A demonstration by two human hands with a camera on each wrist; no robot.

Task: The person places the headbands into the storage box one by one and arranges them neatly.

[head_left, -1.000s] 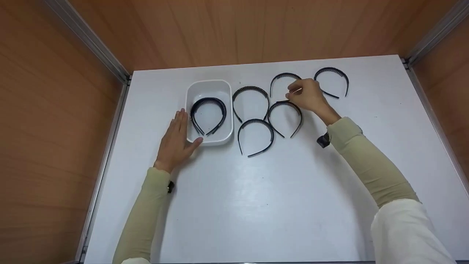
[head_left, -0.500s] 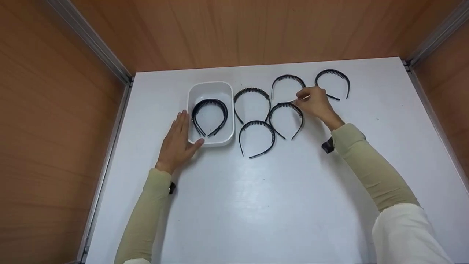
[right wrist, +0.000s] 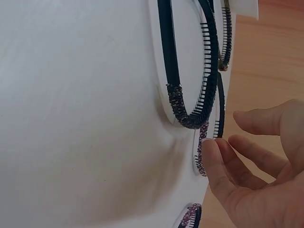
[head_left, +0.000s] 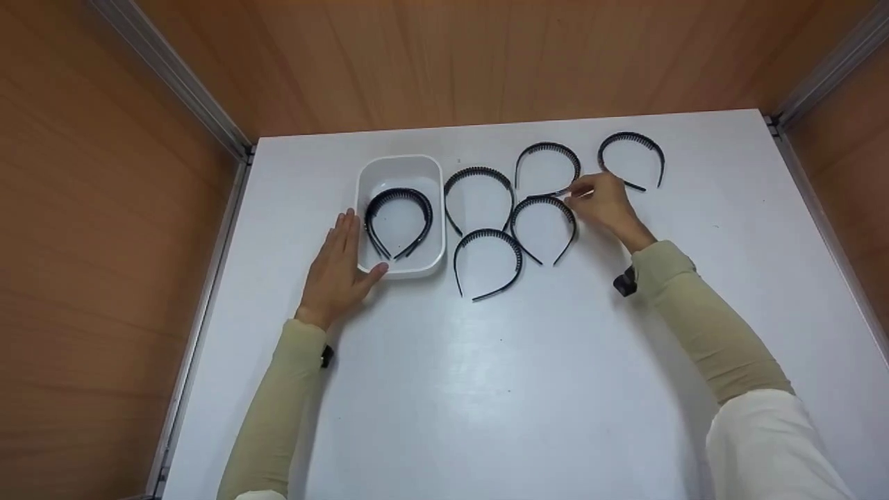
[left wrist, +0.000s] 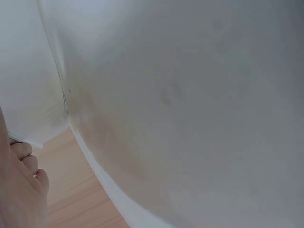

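Flat and straight-fingered, my left hand rests along the left side of a white tub, its thumb at the near rim. Inside the tub lie black toothed headbands, stacked closely. My right hand is at the right end of the back-middle headband. In the right wrist view, the thumb stands apart from the fingertips, which are at a headband with purple glitter; whether they touch it I cannot tell. Another toothed headband is closer to that camera.
More headbands lie on the white table: one right of the tub, one in front, one in the middle, and one at the far right. Wooden panels enclose the back and sides.
My right hand has moved slightly right and toward me, along the back-middle headband. More of that headband's right side shows now. My left hand stays at the tub.
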